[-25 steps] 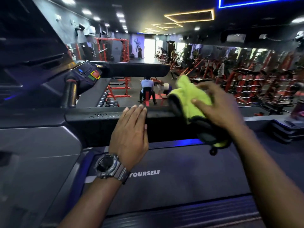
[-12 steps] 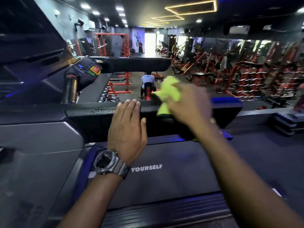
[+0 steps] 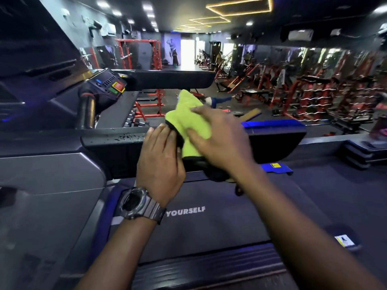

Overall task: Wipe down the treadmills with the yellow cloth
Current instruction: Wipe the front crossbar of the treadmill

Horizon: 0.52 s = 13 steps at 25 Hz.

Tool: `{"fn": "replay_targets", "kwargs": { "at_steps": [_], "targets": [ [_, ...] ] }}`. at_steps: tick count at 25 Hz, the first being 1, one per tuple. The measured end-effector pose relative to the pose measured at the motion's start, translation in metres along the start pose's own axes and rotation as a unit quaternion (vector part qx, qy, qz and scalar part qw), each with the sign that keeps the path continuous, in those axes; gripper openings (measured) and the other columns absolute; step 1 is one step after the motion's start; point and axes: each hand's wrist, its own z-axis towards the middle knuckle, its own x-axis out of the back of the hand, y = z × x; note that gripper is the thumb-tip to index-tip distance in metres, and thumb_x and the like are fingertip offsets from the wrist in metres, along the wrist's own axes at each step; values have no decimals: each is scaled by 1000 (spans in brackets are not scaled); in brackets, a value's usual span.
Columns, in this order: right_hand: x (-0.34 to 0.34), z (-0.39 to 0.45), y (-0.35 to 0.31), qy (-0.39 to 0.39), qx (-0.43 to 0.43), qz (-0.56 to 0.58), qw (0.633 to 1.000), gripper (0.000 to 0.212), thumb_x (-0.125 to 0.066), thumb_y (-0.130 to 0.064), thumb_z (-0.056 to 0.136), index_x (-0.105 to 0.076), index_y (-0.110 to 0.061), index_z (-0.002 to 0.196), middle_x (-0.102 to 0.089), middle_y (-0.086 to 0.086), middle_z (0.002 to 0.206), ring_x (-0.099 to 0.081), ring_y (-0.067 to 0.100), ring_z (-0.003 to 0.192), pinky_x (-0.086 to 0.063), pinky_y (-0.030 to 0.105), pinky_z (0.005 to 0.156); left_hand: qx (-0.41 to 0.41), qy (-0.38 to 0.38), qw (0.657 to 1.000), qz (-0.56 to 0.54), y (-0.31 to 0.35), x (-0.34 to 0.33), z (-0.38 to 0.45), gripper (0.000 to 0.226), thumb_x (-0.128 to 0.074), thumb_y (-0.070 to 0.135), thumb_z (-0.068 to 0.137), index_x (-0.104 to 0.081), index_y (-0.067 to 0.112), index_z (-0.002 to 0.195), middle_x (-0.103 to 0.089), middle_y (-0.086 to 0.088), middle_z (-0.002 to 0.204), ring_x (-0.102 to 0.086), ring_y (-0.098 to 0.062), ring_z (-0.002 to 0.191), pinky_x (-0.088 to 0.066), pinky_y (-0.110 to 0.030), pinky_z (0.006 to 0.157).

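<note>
The yellow cloth [image 3: 189, 120] is held bunched against the top of the treadmill's black side rail [image 3: 117, 141], pressed there under the right hand [image 3: 222, 139], whose fingers are spread over it; whether the thumb is tucked beneath cannot be told. A dark edge of the cloth is seen at its left and lower border, and the lower part is hidden behind the right wrist. The left hand [image 3: 161, 162] is laid flat on the same rail just beside the cloth, fingers straight and close together, the fingertips touching the cloth's dark edge. A grey watch [image 3: 138, 203] is worn on the left wrist.

Small droplets or specks [image 3: 127, 136] are scattered on the rail left of the left hand — what they are cannot be made out. The belt [image 3: 209, 227] below is printed with "YOURSELF"; any word before it is covered by the watch. Both forearms are cut off at the bottom edge.

Further back, a second treadmill's console [image 3: 109, 84] with red, yellow and green buttons is seen, its screen side cropped at the left. Red weight racks [image 3: 310, 95] fill the blurred background, and a distant figure [image 3: 217, 100] is partly masked by the cloth — too smeared to be read
</note>
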Motion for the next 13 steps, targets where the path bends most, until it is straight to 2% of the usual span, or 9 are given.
{"fn": "replay_targets", "kwargs": {
  "at_steps": [1, 2, 4, 5, 7, 9, 11, 13],
  "targets": [
    [14, 2, 20, -9, -16, 5, 1000, 52, -61, -55, 81, -55, -39, 130, -68, 1, 121, -61, 31, 110, -54, 41, 85, -3, -6, 1000, 9, -2, 2, -1, 49, -46, 11, 83, -55, -4, 129, -56, -18, 133, -48, -34, 128, -29, -47, 116],
    [29, 6, 45, 10, -77, -1, 997, 53, -62, -54, 80, -55, -39, 131, -68, 3, 121, -62, 32, 110, -54, 42, 87, -10, -15, 1000, 14, -2, 2, 1, 49, -47, 11, 85, -54, -2, 131, -55, -17, 136, -47, -33, 130, -29, -46, 116],
    [33, 11, 55, 56, -174, -53, 982, 53, -63, -51, 82, -56, -36, 132, -69, 8, 118, -62, 36, 107, -53, 43, 87, -10, -28, 999, 14, -3, 2, 3, 50, -47, 11, 84, -53, -1, 133, -54, -15, 138, -46, -31, 131, -29, -46, 116],
    [21, 11, 42, 68, -152, -71, 983, 52, -63, -51, 82, -57, -35, 132, -69, 9, 117, -62, 37, 106, -52, 43, 86, -9, -30, 999, 11, -2, 2, 3, 52, -46, 11, 82, -53, -2, 132, -55, -17, 137, -47, -33, 131, -30, -48, 115],
    [-7, 0, -4, 39, -38, -51, 997, 54, -60, -55, 82, -56, -36, 132, -69, 5, 117, -60, 35, 104, -52, 41, 84, -10, -26, 1000, -14, -1, 2, 4, 56, -41, 11, 76, -54, -6, 128, -55, -21, 133, -48, -37, 128, -32, -51, 113],
    [-1, -2, 9, 17, -16, -4, 1000, 59, -56, -61, 78, -55, -40, 134, -69, 2, 119, -61, 32, 107, -54, 41, 85, -3, -5, 1000, -20, -6, 6, -1, 50, -43, 9, 81, -55, -7, 127, -56, -22, 131, -49, -39, 127, -30, -50, 114],
    [30, 6, 56, 49, -108, -14, 993, 61, -56, -60, 78, -57, -37, 134, -70, 6, 119, -62, 34, 109, -54, 43, 87, 7, 13, 1000, 3, -11, 13, -4, 44, -48, 12, 88, -55, -7, 128, -56, -21, 132, -48, -37, 128, -26, -48, 117],
    [27, 6, 59, 98, -167, -48, 980, 53, -59, -51, 84, -58, -32, 133, -68, 11, 117, -59, 38, 107, -53, 44, 85, 8, 15, 1000, 22, -17, 16, -5, 44, -48, 14, 90, -54, -6, 130, -55, -20, 134, -47, -35, 130, -25, -47, 118]
  ]
}}
